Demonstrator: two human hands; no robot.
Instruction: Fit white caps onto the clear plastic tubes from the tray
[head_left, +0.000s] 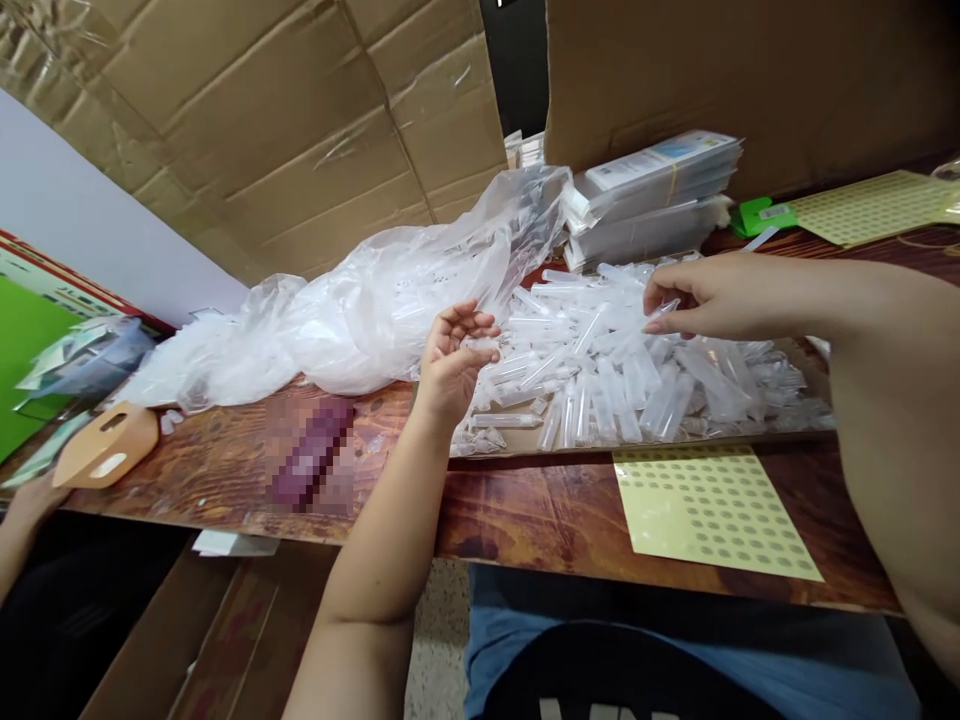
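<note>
two sticker sheets [712, 515], one plastic bag [390, 290], many tubes [600, 380]

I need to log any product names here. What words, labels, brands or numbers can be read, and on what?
None can be read.
Stacked flat packs: printed labels, too small and blurred.
Green tag: barcode-like sticker, illegible.
Yellow dot sheet: dots only.
Dark shirt: white print cut off at the bottom edge.
</note>
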